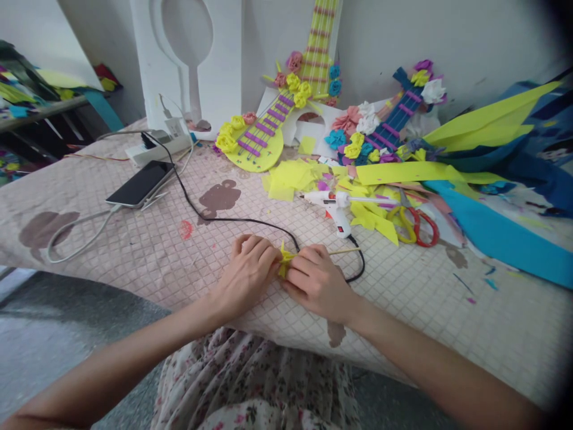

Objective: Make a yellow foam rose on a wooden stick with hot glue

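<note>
Yellow paper (pixel 285 257) over near side of table (pixel 179 263), pinched in nearly closed left hand (pixel 248 270); right hand (pixel 317 282), curled in, grips thin stick (pixel 345 251). Glue gun (pixel 341 222) lies just beyond.

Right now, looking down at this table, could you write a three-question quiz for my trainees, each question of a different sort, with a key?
1. Multiple choice: what colour is the paper between the left hand and the right hand?
a) pink
b) yellow
c) blue

2. True or false: the glue gun lies to the left of the phone.

3. Fill in: a thin ____ pokes out to the right, past the right hand's fingers.

Key: 1. b. 2. False; it lies to the right. 3. stick.
</note>
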`<state>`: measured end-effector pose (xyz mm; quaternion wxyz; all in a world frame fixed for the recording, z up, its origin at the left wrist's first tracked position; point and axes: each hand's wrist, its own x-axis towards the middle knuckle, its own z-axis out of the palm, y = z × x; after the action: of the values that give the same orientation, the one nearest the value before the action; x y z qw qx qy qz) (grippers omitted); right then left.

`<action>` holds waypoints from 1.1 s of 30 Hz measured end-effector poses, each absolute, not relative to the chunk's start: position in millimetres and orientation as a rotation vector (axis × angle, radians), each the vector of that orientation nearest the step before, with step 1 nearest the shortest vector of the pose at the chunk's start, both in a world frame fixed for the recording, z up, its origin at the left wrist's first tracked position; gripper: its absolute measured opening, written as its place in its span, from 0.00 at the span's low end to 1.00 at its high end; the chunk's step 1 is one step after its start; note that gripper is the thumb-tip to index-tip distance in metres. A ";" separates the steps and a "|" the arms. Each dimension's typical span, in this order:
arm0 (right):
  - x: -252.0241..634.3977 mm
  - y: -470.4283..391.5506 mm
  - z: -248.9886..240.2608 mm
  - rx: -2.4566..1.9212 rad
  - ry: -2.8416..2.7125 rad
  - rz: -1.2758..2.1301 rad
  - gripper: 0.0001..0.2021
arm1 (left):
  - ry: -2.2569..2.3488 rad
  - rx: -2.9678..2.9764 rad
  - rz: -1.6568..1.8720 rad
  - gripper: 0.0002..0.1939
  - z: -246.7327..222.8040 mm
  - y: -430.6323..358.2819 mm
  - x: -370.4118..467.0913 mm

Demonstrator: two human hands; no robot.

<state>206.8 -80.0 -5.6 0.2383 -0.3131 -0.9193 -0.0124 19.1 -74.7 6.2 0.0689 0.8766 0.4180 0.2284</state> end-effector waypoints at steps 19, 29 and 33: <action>211.0 -78.0 -3.1 -0.983 -2.459 0.072 0.07 | 1.175 2.769 0.652 0.09 -2.0 -80.8 15.1; 211.4 -78.8 -5.4 -0.954 -2.454 0.066 0.06 | 1.165 2.772 0.640 0.09 0.6 -81.2 14.2; 211.4 -78.2 -5.7 -0.946 -2.473 0.059 0.07 | 1.160 2.795 0.613 0.09 -0.8 -81.2 14.2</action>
<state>211.4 -78.2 -5.7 0.2442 -0.3465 -0.9055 0.0218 14.2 -81.2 -0.8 0.0267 0.9049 0.3757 0.1985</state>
